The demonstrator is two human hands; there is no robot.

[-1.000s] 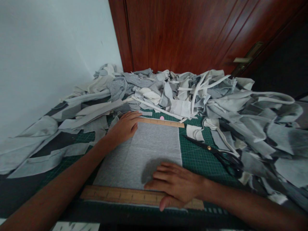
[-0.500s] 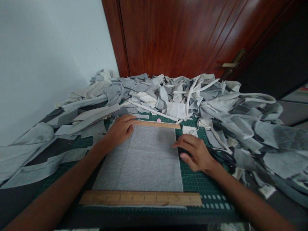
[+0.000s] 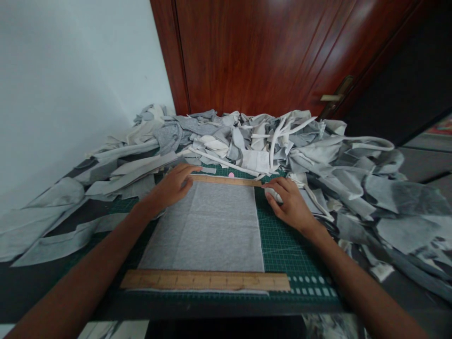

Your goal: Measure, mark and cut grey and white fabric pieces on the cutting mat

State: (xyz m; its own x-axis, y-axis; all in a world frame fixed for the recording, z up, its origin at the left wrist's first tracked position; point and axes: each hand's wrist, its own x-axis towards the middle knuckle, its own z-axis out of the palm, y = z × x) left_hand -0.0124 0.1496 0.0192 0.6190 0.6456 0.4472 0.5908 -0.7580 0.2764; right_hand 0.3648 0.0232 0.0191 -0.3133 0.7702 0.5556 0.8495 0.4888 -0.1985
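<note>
A grey piece of fabric (image 3: 215, 226) lies flat on the green cutting mat (image 3: 282, 249). Along its far edge is a thin wooden ruler (image 3: 226, 181), and a wider wooden ruler (image 3: 205, 280) lies across its near edge. My left hand (image 3: 175, 183) is at the far ruler's left end, fingers stretched out and thumb apart. At the other end is my right hand (image 3: 290, 203), its fingertips by the ruler's tip and thumb spread from the fingers. A white scrap (image 3: 275, 194) shows partly behind the right hand. Neither hand grips anything visible.
A heap of grey and white fabric scraps (image 3: 256, 160) lines the back and both sides of the table. A small pink disc (image 3: 231, 174) lies just beyond the far ruler. Behind stand a wooden door (image 3: 247, 56) and a white wall (image 3: 70, 70).
My right hand has moved from the fabric's right edge up to the far ruler's right end, and a dark object under it no longer shows there. My left hand stays near the ruler's left end.
</note>
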